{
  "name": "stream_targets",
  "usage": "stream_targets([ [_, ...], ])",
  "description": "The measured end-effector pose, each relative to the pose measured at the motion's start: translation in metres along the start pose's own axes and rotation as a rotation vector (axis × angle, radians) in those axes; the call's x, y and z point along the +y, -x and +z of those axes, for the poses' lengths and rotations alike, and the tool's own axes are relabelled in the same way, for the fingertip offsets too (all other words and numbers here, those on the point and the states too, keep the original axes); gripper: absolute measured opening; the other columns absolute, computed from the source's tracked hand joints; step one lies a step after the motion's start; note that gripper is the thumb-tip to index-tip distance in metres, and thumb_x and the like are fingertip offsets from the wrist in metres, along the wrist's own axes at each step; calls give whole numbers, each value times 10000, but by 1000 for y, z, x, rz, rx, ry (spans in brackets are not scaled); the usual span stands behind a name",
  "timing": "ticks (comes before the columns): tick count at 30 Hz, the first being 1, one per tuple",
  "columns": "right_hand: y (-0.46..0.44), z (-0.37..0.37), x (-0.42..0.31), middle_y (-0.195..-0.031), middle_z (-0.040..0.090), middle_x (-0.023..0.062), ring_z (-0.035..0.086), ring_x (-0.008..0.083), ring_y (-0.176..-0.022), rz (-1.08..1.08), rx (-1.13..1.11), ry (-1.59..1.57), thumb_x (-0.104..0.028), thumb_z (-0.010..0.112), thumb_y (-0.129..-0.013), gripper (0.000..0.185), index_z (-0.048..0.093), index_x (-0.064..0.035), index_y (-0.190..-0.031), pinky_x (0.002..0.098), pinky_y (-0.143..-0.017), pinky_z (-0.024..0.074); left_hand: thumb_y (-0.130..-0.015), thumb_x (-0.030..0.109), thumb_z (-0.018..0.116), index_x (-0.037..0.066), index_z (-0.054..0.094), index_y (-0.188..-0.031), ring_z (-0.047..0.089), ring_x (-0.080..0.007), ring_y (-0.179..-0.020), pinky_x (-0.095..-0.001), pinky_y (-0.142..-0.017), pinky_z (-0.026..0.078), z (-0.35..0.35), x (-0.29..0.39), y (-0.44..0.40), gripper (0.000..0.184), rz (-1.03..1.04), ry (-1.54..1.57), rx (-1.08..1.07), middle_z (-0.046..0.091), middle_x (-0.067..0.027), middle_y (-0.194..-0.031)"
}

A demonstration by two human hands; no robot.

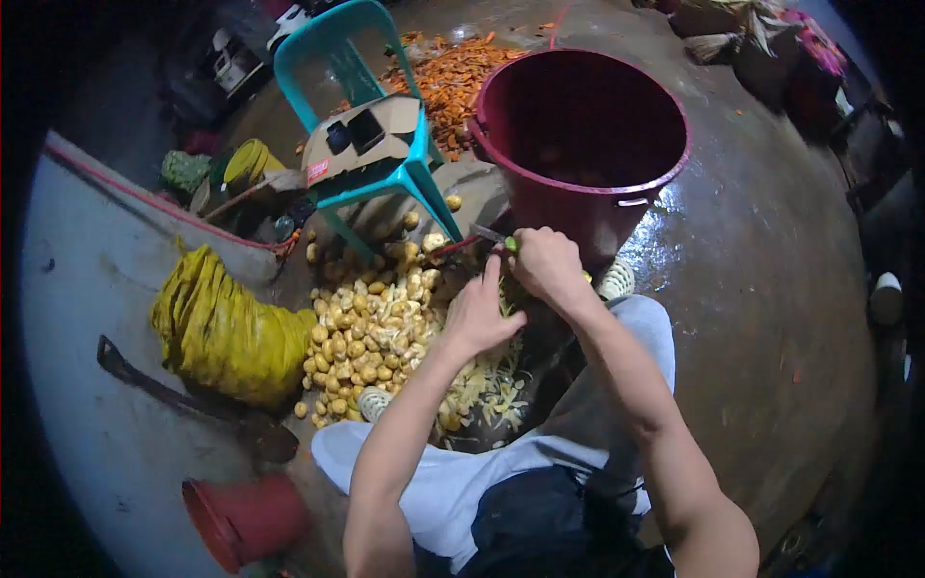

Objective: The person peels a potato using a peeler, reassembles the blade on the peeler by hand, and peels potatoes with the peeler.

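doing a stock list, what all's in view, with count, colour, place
Potatoes: many, yellow-brown, left of centre
Peelings: many, pale, right of potatoes
Large bucket: one, maroon, upper right
Small bucket: one, red, lower left
Sack: one, yellow, left
Chair: one, teal, top left
Cardboard: one, brown, on chair
Small items: two, black, on cardboard
Container: one, yellow, left of chair
Loose pieces: many, orange, behind chair
Knife: one, green-handled, upper centre
Clutter: uncounted, mostly dark, upper corners
Left hand: one, bare, below knife
Right hand: one, bare, holding knife
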State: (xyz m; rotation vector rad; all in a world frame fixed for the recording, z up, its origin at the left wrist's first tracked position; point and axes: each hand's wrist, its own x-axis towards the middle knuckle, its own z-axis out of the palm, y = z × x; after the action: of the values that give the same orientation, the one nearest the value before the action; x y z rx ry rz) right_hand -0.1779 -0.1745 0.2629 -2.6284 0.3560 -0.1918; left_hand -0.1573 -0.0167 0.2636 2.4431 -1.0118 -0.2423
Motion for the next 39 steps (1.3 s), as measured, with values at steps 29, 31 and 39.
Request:
stream_targets([
  [29,46,81,-145,-781,605,18,558,79,-680,-188,-533,-1361,-136,575,-975,173,578,11,-1065,236,-623,476,-873,425,510,94,581,-787,613,-309,-783,-441,-736,508,-68,-103,96,349,-654,2325,790,638,-114,-787],
  [31,45,83,-143,-782,615,29,564,86,-680,-132,-556,-1388,-134,583,-970,167,584,13,-1049,244,-629,485,-869,434,515,98,573,-816,614,-299,-806,-428,-719,501,-66,-101,94,345,-621,2255,773,642,-108,-810],
  [39,50,86,-147,-803,636,49,591,111,-713,23,-636,-1594,-134,604,-957,161,600,23,-996,259,-651,498,-866,459,497,124,564,-871,617,-279,-761,-394,-638,476,-66,-97,96,342,-617,2069,796,638,-97,-835],
])
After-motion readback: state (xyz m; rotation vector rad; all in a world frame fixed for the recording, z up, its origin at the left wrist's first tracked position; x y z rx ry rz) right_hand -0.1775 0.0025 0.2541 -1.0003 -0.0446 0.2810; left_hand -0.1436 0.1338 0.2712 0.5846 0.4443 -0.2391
